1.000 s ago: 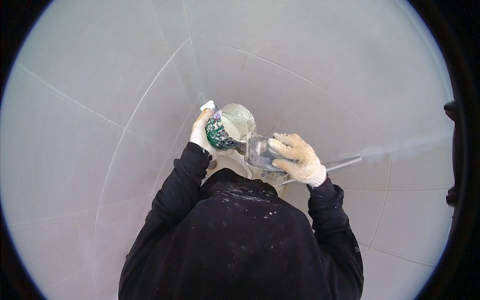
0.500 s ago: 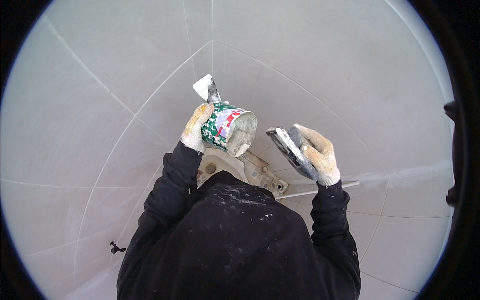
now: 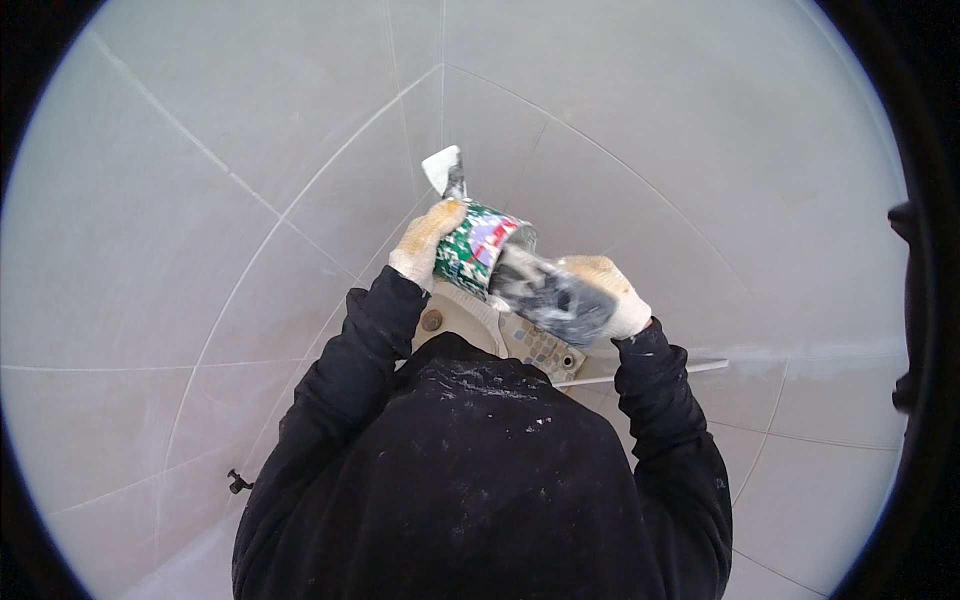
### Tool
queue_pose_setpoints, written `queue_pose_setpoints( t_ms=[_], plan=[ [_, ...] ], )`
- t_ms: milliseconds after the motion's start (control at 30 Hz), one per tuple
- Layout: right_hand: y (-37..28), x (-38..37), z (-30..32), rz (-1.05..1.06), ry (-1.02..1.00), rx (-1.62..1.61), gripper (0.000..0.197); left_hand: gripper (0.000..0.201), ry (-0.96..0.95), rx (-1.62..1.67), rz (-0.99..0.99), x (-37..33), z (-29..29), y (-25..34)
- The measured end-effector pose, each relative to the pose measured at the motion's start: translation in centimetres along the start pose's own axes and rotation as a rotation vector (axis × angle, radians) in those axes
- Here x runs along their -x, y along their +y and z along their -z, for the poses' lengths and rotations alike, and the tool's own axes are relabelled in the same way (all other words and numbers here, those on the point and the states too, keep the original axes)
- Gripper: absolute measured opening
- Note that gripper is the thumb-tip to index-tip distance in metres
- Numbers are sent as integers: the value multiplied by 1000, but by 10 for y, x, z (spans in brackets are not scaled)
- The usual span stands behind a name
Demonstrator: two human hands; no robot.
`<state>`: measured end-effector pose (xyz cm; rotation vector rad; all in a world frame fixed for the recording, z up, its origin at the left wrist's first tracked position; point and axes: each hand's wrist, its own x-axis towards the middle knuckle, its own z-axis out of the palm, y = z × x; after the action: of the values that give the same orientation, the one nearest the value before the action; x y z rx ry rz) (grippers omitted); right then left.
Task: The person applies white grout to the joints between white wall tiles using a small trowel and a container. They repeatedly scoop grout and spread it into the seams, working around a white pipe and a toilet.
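In a pale knit glove, my left hand (image 3: 428, 240) grips a green, white and red tub (image 3: 472, 246) tipped with its mouth to the right. A small spatula (image 3: 443, 172) with a white blade and dark handle sticks up behind the tub, by my left fingers; what keeps it there is hidden. My gloved right hand (image 3: 612, 290) is closed on a dark, flat grout float (image 3: 555, 298) smeared with white paste. The float's far end is at the tub's mouth, partly inside it. Motion blurs the float, and the tub's inside is mostly covered.
Large grey tiled walls meet in a corner (image 3: 443, 66) ahead. Below my hands are a beige basin-like fixture (image 3: 462, 305) and a strip of small patterned tiles (image 3: 540, 345). A white strip (image 3: 700, 366) lies at the right, and a black fitting (image 3: 238, 482) is at the lower left.
My right hand has brought the float leftward to the tub's mouth and turned it. The tub, with the spatula, has shifted slightly right in my left hand.
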<state>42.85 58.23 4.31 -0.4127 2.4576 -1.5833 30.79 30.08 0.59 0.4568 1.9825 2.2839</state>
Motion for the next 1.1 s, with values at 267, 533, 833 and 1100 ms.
queue_pose_setpoints(
  t_ms=[267, 533, 833, 1100],
  plan=[
    [41, 26, 9, -228, 282, -1191, 55, 29, 287, 599, 440, 64, 19, -27],
    [28, -16, 15, 586, 606, 568, 64, 31, 306, 676, 546, 218, -50, -81],
    [128, -62, 18, 668, 425, 1319, 56, 28, 233, 690, 786, 229, -49, -160],
    [156, -98, 3, 462, 387, 1467, 50, 35, 60, 635, 866, 218, -10, -180]
  ],
)
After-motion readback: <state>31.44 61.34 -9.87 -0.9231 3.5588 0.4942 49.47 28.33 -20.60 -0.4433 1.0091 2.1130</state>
